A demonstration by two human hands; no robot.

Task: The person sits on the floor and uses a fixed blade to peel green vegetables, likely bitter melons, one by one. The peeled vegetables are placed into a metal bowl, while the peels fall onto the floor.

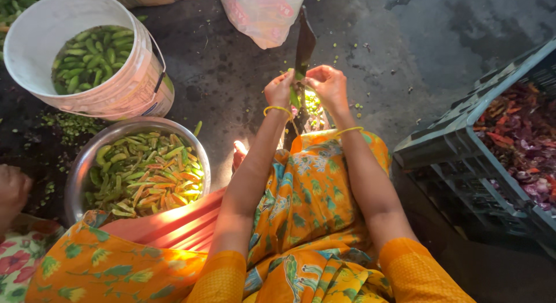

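An upright dark cutting blade (304,45) stands on the floor in front of my knees. Both hands hold one small green gourd (296,96) against its edge. My left hand (280,90) grips the gourd's left side and my right hand (328,86) grips its right side. Each wrist wears a yellow bangle. Small green cuttings (313,103) lie on the floor under the blade. My lap is covered by orange printed cloth.
A white bucket (136,86) of whole green gourds stands at far left. A steel bowl (78,170) of slit gourds sits below it. A dark plastic crate (463,147) with reddish peels is at right. A pale plastic bag (260,13) lies beyond the blade. Another person's hand (11,190) shows at the left edge.
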